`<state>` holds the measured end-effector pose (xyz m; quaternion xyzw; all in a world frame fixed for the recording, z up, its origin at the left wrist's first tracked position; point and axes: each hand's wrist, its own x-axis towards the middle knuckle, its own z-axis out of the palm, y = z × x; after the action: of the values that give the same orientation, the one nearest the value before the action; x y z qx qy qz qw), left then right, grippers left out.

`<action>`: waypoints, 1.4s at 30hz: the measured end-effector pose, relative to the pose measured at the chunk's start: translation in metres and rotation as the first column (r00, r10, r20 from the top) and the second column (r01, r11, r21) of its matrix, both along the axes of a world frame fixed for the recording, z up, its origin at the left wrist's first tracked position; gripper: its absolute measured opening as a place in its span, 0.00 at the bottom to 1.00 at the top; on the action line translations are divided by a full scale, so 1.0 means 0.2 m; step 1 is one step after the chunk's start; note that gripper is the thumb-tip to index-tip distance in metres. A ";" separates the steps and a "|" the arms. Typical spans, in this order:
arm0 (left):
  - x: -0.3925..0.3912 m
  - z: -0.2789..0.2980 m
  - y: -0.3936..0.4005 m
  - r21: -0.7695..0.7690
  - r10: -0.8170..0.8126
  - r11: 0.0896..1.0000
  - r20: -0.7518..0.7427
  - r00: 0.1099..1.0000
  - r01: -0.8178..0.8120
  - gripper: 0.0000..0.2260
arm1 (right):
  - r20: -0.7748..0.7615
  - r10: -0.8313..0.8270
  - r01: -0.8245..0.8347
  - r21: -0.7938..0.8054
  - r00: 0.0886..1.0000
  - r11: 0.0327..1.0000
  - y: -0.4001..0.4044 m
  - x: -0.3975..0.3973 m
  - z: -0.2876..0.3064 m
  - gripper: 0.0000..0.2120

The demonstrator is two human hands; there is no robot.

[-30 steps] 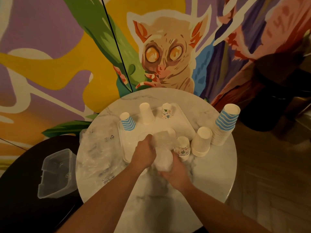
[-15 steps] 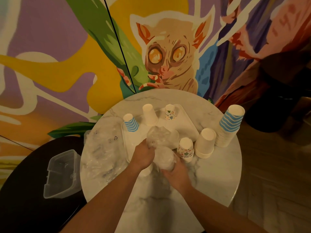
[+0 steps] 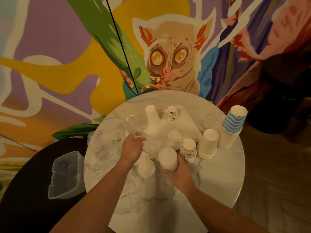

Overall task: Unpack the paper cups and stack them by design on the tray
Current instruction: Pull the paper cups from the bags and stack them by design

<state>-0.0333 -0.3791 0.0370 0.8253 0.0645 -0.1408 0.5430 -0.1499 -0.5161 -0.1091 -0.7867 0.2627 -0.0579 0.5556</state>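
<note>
My right hand (image 3: 180, 176) grips a short stack of plain white cups (image 3: 167, 158) just above the table's middle. My left hand (image 3: 133, 147) is closed on clear plastic wrap (image 3: 136, 126) that rises over the tray's left side. Under my left wrist sits another white cup (image 3: 146, 169). The white tray (image 3: 190, 125) carries an upturned white cup (image 3: 152, 115), a patterned cup (image 3: 173, 113) and a low white cup (image 3: 174, 136). Right of the tray stand a patterned stack (image 3: 188, 149), a white stack (image 3: 208, 143) and a tall blue-striped stack (image 3: 234, 125).
Crumpled clear plastic bags (image 3: 104, 148) cover the left part of the round marble table (image 3: 218, 179). A clear plastic box (image 3: 65, 174) lies on a dark round table at the left. A painted wall stands right behind the table.
My left hand has pulled the plastic wrap up and to the left, off the white cups. The bare stack now shows in my right hand. The striped cup on the tray is now hidden.
</note>
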 end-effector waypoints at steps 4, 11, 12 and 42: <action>0.03 0.04 0.05 -0.079 0.082 0.994 0.032 0.996 -0.080 0.09 | 0.029 -0.018 0.017 0.035 0.999 0.999 0.02 -0.01 0.02 0.39; 0.03 0.08 0.05 -0.165 0.090 0.983 0.069 0.994 -0.078 0.10 | -0.017 -0.017 0.014 -0.133 1.000 0.991 -0.05 -0.18 0.07 0.33; 0.03 0.08 0.05 -0.180 0.087 0.981 0.064 0.994 -0.074 0.11 | 0.019 -0.043 0.045 -0.149 0.999 0.988 -0.07 -0.19 0.12 0.29; 0.18 0.30 0.77 -0.406 0.346 0.873 0.125 0.930 -0.270 0.20 | 0.175 0.409 -0.445 0.322 0.896 0.836 0.65 0.36 0.81 0.07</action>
<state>0.0035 -0.2259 0.0973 0.6923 0.1139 0.0188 0.7123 -0.0788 -0.3867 0.0534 -0.7086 0.0588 0.0770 0.6989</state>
